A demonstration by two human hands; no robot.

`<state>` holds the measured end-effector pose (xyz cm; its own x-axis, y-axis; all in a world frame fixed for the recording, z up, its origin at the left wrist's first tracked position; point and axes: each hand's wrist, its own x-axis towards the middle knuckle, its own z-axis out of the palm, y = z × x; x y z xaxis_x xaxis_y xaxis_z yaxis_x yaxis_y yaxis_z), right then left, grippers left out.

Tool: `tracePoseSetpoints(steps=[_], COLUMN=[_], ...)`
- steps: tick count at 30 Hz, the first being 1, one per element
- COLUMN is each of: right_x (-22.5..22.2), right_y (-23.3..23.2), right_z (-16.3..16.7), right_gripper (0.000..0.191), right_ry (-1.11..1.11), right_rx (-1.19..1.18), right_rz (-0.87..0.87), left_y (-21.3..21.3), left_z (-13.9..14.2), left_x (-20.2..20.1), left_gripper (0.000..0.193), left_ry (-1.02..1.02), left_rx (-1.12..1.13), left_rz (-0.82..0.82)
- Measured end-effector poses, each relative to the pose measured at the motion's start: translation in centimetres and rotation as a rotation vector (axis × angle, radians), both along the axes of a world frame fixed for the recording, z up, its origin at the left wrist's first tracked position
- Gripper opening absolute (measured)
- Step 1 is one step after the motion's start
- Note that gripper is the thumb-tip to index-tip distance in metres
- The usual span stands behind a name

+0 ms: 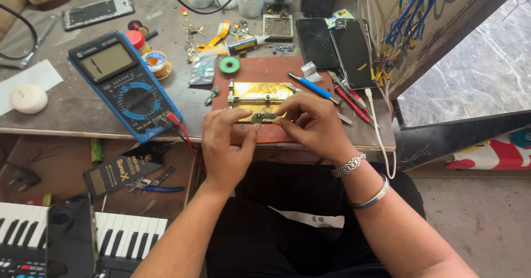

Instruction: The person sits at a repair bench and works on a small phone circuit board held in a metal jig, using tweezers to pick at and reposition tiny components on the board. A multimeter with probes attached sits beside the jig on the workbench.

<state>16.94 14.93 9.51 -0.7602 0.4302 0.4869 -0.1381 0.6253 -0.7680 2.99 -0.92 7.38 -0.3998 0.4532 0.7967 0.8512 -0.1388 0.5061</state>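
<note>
Both hands, left hand (225, 145) and right hand (312, 124), seem to pinch a small green board (264, 117) with closed fingers on the gold holder (260, 94).

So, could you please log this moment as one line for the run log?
left hand: pinching small circuit board | right hand: steadying board | board: on brass holder | multimeter: left

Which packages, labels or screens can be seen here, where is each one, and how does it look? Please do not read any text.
Multimeter: bench left, blue case, grey display, round dial.
Two phones: bench top right, side by side, dark blank screens.
Phone: bottom left on the keyboard, black screen.
Black packet: lower shelf, flat, gold and white print.
Glue tube: above the red mat, white, dark label.
Left hand and right hand: fingers on a small circuit board.
</note>
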Motion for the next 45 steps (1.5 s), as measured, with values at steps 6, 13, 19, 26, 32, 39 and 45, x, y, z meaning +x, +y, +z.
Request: tracePoseSetpoints(steps=[6, 13, 19, 26, 32, 39, 45], right_x=[0.03, -0.21, -0.27, -0.33, -0.39, -0.25, 0.22], right_y=[0.01, -0.21, -0.18, -0.18, -0.47, -0.79, -0.72], right_z=[-0.03, 0.15, 0.04, 0.02, 0.4, 0.65, 0.34], right_gripper=[0.016, 0.016, 0.015, 0.013, 0.011, 0.016, 0.024], right_ry=[-0.026, -0.011, -0.011, 0.019, 0.001, 0.046, -0.03], right_rx=[-0.012, 0.001, 0.039, 0.024, 0.02, 0.039, 0.0], right_rz=[-0.027, -0.044, -0.066, -0.06, -0.066, -0.063, 0.065], left_y=[-0.19, -0.15, -0.06, -0.06, -0.09, -0.19, -0.27], left_z=[0.13, 0.26, 0.1, -0.1, -0.02, -0.1, -0.3], left_x=[0.01, -0.28, -0.41, -0.53, -0.4, -0.26, -0.33], left_gripper=[0.025, 0.024, 0.022, 0.023, 0.024, 0.026, 0.027], left_ry=[-0.048, 0.007, 0.027, 0.025, 0.028, 0.009, 0.029], left_rx=[-0.027, -0.041, -0.034, -0.037, -0.042, -0.025, -0.017], left_rz=[-0.042, -0.035, -0.039, -0.044, -0.042, -0.023, -0.036])
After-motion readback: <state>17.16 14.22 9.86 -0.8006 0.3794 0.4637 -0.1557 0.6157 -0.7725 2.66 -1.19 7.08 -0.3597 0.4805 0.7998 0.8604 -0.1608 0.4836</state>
